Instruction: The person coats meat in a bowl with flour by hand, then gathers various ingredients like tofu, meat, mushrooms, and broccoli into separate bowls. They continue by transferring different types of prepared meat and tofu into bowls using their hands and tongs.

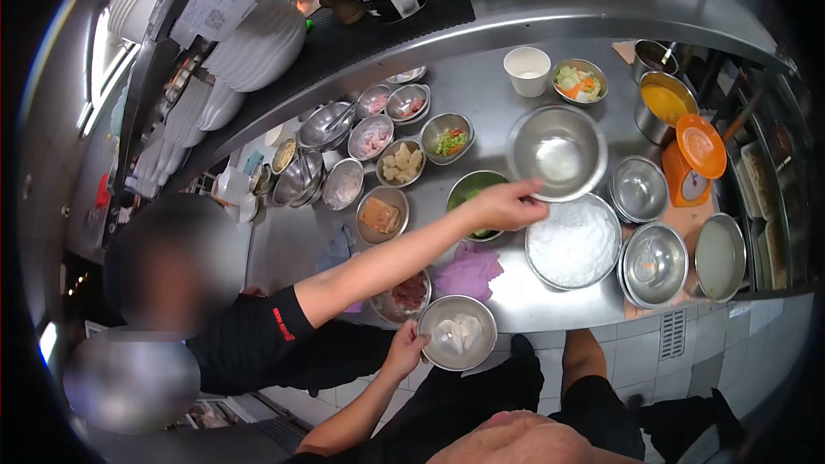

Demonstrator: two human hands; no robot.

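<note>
My left hand grips the rim of a metal bowl with pale white pieces in it, just off the table's front edge. At the bottom edge, close to the camera, a large patch of skin seems to be my right hand or arm; its fingers cannot be made out. From the left, a co-worker's hand holds a wide metal bowl by its rim. This bowl looks empty and partly overlaps a bowl of white powder. A purple cloth lies beside a bowl of dark red meat.
Several metal bowls of food, one with yellow chunks, stand left and centre on the steel table. Stacked bowls, an orange scale and a pot of yellow liquid are right. A shelf crosses the back.
</note>
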